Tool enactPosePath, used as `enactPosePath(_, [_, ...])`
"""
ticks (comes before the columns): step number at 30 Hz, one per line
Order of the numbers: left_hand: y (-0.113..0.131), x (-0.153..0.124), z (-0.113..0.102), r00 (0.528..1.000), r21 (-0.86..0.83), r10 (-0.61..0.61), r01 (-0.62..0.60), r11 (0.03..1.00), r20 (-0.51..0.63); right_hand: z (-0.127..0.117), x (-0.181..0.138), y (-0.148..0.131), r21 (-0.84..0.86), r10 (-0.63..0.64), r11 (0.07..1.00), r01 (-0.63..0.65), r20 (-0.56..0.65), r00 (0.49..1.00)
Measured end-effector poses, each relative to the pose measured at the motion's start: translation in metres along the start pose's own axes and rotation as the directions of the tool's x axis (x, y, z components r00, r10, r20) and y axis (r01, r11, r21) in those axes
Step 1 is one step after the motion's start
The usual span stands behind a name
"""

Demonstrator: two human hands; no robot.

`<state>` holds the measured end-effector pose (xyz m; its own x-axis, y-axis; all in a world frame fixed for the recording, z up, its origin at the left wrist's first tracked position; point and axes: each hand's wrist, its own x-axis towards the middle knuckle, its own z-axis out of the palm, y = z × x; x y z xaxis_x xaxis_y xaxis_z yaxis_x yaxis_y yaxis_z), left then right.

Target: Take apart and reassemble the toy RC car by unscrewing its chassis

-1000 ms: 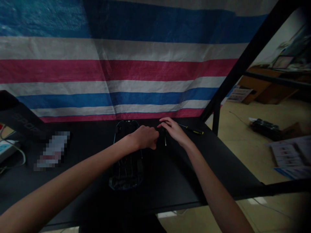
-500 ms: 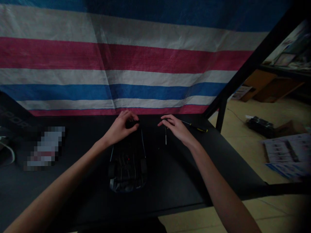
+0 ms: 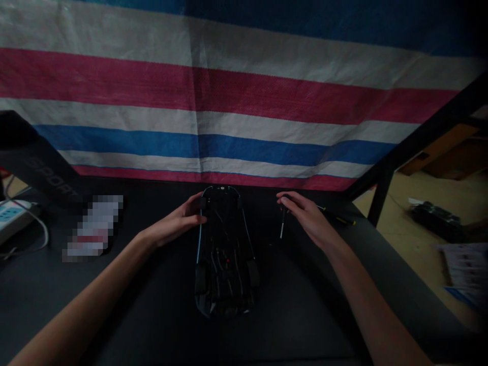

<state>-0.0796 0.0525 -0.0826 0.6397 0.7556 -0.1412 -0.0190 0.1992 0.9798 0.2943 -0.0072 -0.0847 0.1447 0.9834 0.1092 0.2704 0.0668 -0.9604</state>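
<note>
Upon the dark table [image 3: 160,310], an upside-down toy car [image 3: 225,239] was seemingly steadied at its side by the unclenched left hand [image 3: 175,225]; nearby, a metal-shafted tool [image 3: 282,229] was pinched by the right hand [image 3: 307,213].

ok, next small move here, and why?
Probably bring the screwdriver in the right hand leftward over the toy car. The car lies underside up with the left hand at its side, while the screwdriver's tip points down beside the car, not at it.
</note>
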Motion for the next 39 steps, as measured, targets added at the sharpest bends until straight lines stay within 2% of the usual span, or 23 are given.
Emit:
enactPosePath(3, [0.002, -0.001, -0.004, 0.998, -0.025, -0.036, 0.037, 0.999, 0.046, 0.001, 0.000, 0.000, 0.038, 0.020, 0.999, -0.019, -0.022, 1.000])
enactPosePath(7, [0.003, -0.001, -0.005, 0.998, -0.008, -0.063, 0.063, 0.998, -0.004, 0.005, -0.002, -0.009, 0.108, 0.008, 0.994, 0.000, -0.082, 0.997])
enactPosePath(11, [0.001, -0.002, -0.002, 0.996, -0.040, -0.068, 0.066, 0.997, -0.055, 0.018, -0.012, -0.036, 0.104, -0.105, 0.988, 0.112, -0.076, 0.992])
enactPosePath(16, [0.001, -0.002, 0.004, 0.995, -0.088, -0.094, 0.090, 0.992, -0.041, 0.058, -0.030, -0.095, -0.116, -0.290, 0.945, 0.306, 0.138, 0.947])
enactPosePath(20, [0.000, -0.001, 0.004, 0.996, -0.145, -0.091, 0.087, 0.986, -0.018, 0.092, -0.031, -0.136, -0.248, -0.424, 0.815, 0.523, 0.359, 0.832])
enactPosePath(22, [-0.001, -0.001, 0.004, 0.997, -0.156, -0.077, 0.076, 0.985, 0.003, 0.104, -0.027, -0.147, -0.264, -0.442, 0.770, 0.581, 0.434, 0.785])
enactPosePath(24, [-0.001, -0.001, 0.004, 0.998, -0.163, -0.066, 0.069, 0.984, 0.024, 0.111, -0.024, -0.152, -0.290, -0.432, 0.744, 0.602, 0.479, 0.764])
enactPosePath(29, [-0.002, -0.001, 0.005, 0.998, -0.177, -0.046, 0.054, 0.983, 0.047, 0.117, -0.029, -0.154, -0.422, -0.406, 0.644, 0.638, 0.519, 0.753])
enactPosePath(35, [-0.009, 0.001, 0.002, 0.999, -0.176, -0.008, 0.014, 0.984, 0.035, 0.131, -0.038, -0.154, -0.631, -0.443, 0.442, 0.638, 0.464, 0.767])
enactPosePath(39, [-0.011, 0.002, -0.001, 0.999, -0.139, -0.002, 0.008, 0.990, 0.044, 0.134, -0.036, -0.152, -0.563, -0.434, 0.465, 0.683, 0.528, 0.730])
